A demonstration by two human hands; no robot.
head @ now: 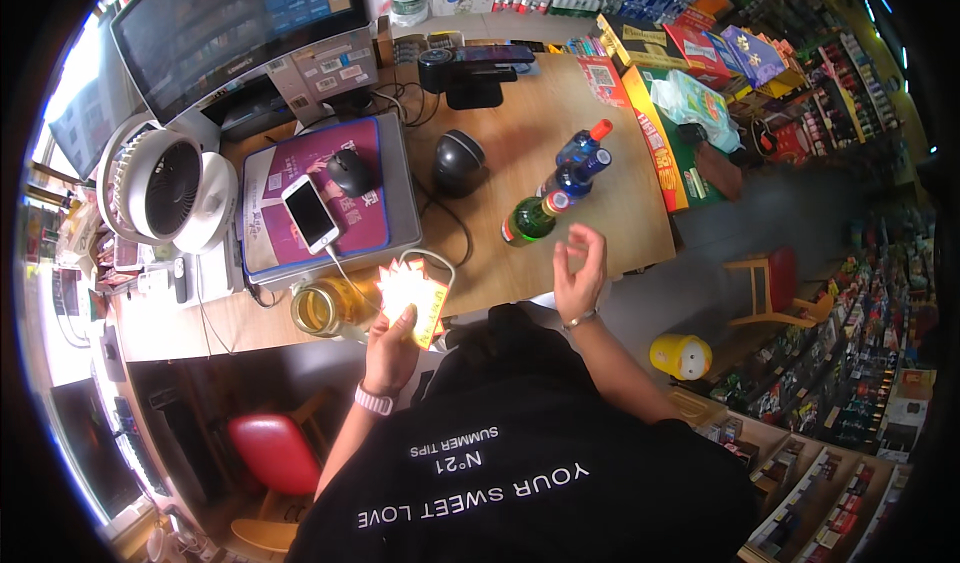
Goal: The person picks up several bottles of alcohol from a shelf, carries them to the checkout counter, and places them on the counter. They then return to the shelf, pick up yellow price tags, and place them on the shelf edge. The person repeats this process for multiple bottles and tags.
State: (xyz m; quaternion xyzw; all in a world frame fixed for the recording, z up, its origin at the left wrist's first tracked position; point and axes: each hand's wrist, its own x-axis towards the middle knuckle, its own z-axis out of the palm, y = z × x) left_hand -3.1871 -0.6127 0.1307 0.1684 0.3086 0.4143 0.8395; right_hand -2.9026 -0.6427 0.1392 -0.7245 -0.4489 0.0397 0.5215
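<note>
My left hand (392,349) grips a few star-edged paper price tags (427,314), the thumb on top; glare washes out much of the upper one, and the lower bears writing. Over the desk's front edge, my right hand (582,272) is empty with its fingers curled but apart. Just beyond it stands a green glass bottle (531,220) with a red and white cap. Behind that are a dark blue bottle (568,180) and a blue bottle with an orange-red cap (577,147). A glass jar (322,309) of yellowish liquid stands by my left hand.
On the wooden desk (517,278) are a black scanner (458,159), a charging phone (310,214), a mouse (352,173), a white fan (169,180) and a monitor (240,30). Cartons (660,45) stand at the right. Chairs (275,454) and a yellow bin (679,357) are below.
</note>
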